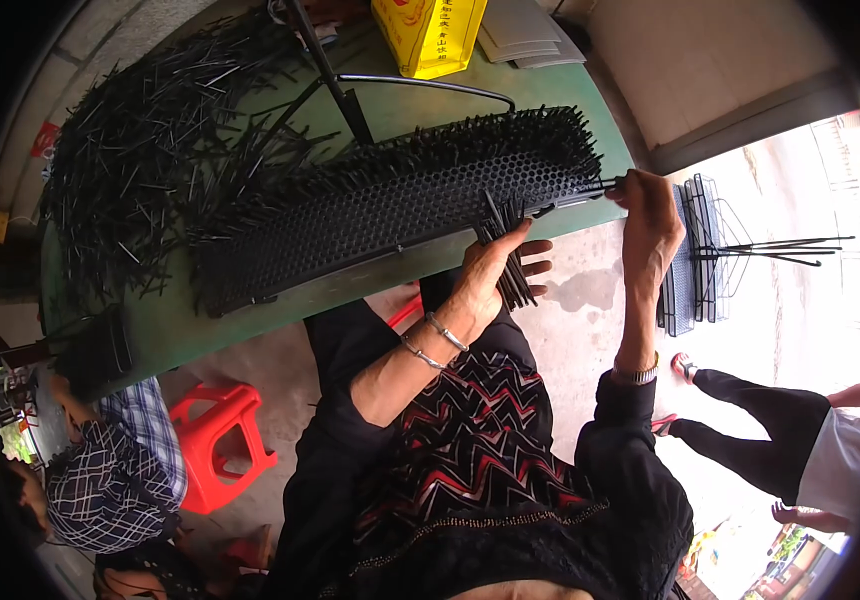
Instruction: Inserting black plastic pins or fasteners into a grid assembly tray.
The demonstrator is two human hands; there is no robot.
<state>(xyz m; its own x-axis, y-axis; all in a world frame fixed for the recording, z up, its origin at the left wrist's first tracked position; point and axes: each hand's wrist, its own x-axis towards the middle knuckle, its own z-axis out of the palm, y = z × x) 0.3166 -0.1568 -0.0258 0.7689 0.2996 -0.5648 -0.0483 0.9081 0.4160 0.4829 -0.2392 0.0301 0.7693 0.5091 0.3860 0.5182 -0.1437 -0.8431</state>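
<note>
A long black panel with rows of round holes lies across the table in front of me. Short black sticks stand up densely along its far half. My left hand is closed on a bundle of thin black sticks at the panel's near edge; the thumb presses on them while other fingers stick out. Off the panel's right end, my right hand pinches a thin black stick between thumb and fingertips, pointing toward the holes.
A large heap of loose black sticks covers the green table's left side. Behind the panel are a black metal frame and a yellow box. Wire racks stand at right. A red stool and other people are nearby.
</note>
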